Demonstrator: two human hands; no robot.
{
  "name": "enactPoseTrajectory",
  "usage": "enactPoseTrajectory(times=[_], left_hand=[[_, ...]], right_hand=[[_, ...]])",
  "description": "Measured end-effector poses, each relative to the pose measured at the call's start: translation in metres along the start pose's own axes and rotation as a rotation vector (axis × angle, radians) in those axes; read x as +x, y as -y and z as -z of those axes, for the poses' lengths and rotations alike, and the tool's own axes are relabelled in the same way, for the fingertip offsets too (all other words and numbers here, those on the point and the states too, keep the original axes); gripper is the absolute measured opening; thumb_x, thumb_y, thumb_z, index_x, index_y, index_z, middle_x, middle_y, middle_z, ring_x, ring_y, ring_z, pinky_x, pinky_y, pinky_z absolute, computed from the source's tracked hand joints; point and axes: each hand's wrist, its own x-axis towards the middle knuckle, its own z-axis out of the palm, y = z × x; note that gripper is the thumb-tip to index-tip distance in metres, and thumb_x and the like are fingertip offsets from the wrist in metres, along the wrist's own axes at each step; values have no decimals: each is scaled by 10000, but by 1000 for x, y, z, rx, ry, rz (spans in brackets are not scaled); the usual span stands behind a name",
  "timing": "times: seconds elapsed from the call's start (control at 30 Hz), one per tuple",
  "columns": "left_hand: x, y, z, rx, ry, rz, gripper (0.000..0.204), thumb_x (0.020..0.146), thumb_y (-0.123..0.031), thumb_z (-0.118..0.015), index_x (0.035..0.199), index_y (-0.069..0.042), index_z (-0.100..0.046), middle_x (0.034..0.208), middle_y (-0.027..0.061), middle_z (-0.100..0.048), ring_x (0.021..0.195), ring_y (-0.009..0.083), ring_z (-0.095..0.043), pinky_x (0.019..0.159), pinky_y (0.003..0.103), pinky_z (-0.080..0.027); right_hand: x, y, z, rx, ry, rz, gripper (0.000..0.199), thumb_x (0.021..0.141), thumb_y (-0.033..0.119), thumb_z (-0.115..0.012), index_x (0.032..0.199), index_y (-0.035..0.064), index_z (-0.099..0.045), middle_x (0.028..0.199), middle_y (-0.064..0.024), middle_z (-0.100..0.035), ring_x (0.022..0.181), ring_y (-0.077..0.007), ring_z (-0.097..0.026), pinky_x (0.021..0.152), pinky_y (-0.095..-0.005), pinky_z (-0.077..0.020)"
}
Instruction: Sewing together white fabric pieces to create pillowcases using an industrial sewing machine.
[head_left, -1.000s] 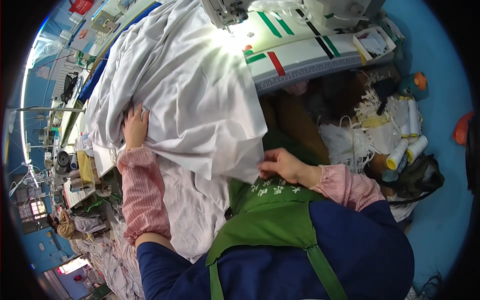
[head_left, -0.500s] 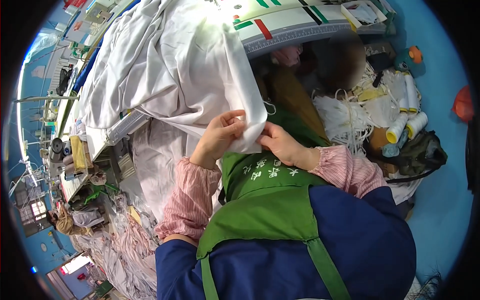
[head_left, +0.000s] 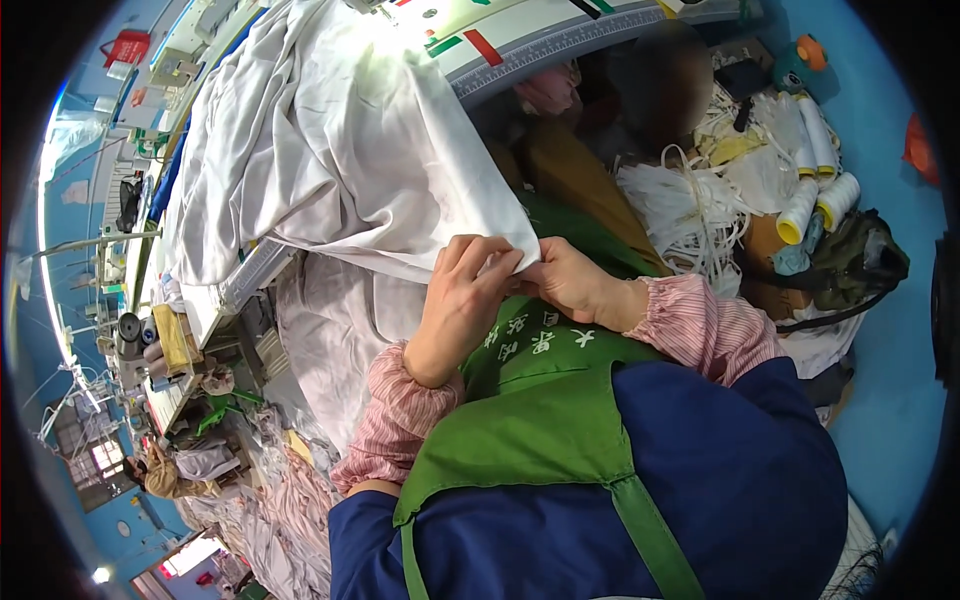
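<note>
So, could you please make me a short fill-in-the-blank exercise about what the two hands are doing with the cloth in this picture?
1. Both hands pinch the edge of a large ____ fabric sheet.
2. The left hand and the right hand meet just above a ____ apron.
3. Both forearms wear striped ____ sleeves.
4. To the right lie thread cones with ____ cores.

Missing words: white; green; pink; yellow
</note>
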Motion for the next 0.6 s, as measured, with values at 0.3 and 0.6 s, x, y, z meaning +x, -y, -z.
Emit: enactPoseTrajectory(times=[0.3,0.6], left_hand=[[-4,7,24,57,-58,-219,309,647,17,-663,956,19,-675,1037,102,-684,1031,270,-650,835,390,-512],[-4,9,14,17,-28,-233,333,664,20,-664,996,23,-676,1053,114,-678,1033,282,-654,856,395,-518]], right_hand=[[-10,7,6,-200,54,64,220,983,105,-570,1154,-2,-655,1033,-7,-670,919,-73,-614,843,-245,-516],[-15,13,5,-248,74,50,217,980,97,-564,1136,-15,-666,960,-12,-668,821,-66,-596,769,-225,-512]])
